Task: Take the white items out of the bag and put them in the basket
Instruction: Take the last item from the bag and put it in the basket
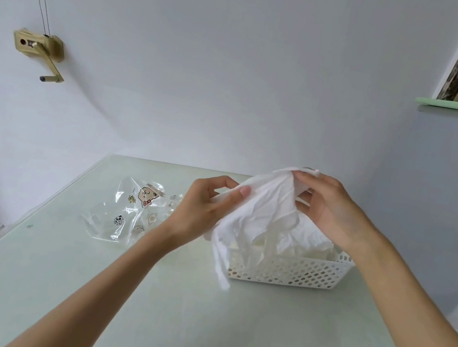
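**Soft white cloth over the basket**

Now I hold a white cloth point(264, 207) up over the white basket point(290, 271), which stands near the right edge of the table point(174, 311). My left hand point(203, 207) pinches the cloth's left edge between thumb and fingers; my right hand point(330, 210) pinches its top, fingers curled round a gathered fold. I judge it light, limp and thin: it drapes and creases, and a thin strip of it hangs down outside the basket's near left corner. Gathered edges look like the best hold, since a loose grip would let it slide. More white stuff already lies in the basket. The clear bag point(129, 212) lies flat toward the table's far left, printed with small cartoon figures; I can read no writing on it.
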Motion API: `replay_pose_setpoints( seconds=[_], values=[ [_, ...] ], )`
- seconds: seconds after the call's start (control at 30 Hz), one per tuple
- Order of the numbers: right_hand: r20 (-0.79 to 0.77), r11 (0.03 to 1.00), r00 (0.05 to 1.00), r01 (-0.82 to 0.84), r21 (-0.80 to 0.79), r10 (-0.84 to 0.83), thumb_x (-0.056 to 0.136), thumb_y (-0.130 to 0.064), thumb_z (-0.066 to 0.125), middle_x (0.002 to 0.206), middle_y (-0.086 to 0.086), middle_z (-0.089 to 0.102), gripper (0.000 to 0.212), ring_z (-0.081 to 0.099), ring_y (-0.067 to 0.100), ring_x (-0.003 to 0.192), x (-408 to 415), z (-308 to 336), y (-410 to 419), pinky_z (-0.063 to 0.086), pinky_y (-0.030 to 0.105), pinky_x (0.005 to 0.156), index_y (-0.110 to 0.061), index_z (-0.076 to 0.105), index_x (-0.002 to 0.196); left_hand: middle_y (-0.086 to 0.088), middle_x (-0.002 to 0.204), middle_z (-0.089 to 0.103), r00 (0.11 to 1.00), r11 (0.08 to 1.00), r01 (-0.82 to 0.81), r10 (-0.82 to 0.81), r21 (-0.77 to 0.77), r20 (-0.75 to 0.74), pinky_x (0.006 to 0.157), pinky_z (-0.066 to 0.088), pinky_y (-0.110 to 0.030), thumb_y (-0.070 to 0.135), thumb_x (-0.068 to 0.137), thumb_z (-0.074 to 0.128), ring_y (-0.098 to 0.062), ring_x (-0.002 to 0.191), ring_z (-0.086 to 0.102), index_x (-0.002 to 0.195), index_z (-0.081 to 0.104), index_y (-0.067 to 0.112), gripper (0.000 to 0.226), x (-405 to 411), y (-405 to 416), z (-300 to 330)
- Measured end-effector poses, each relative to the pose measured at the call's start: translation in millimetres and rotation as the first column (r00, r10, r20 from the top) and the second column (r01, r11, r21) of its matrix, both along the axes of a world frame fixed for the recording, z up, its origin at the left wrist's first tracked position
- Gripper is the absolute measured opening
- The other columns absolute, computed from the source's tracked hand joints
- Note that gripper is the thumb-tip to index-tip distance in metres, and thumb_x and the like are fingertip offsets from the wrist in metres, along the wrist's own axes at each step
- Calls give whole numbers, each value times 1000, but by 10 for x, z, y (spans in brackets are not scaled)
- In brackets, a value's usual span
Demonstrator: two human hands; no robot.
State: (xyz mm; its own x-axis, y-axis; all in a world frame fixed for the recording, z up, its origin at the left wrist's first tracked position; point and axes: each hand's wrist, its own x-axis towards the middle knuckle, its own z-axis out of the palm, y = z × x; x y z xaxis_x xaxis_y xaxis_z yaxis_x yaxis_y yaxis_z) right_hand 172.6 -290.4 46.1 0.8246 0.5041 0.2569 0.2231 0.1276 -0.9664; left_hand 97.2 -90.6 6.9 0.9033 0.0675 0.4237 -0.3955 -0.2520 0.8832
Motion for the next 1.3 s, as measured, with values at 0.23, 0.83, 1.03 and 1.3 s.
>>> replay_pose_setpoints(
  seconds=[0.23,0.83,1.03,1.3],
  values=[
    [436,874,817,470,-121,-379,92,-41,58,62,3,33,49,34,12,58,94,69,-60,30,28,59,-3,40,65,9,46,35,968,975,-222,218,13,127,43,20,-22,37,97,53,-9,43,25,74,62,18,30,233,-80,11],
    [36,810,812,576,111,-583,84,-34,65,76,3,33,28,29,18,72,334,-37,190,25,27,62,-12,51,76,19,71,65,773,817,-576,535,25,341,64,47,-27,44,91,59,-1,60,60,83,64,33,14,645,-81,264],
    [318,582,606,793,-179,-729,86,-22,64,49,-4,19,49,19,14,52,756,-834,-177,21,27,52,-17,28,54,11,73,68,923,743,-361,372,563,102,65,46,-28,48,89,61,-13,64,65,88,70,33,18,1259,-215,-292],
    [692,271,454,891,-364,-561,90,-33,62,76,10,69,26,59,38,72,1013,-1009,-391,42,32,59,-11,69,78,6,86,69,920,643,-321,386,695,68,61,33,-28,60,82,62,-21,81,59,88,71,27,35,1736,-263,-395]
  ],
)
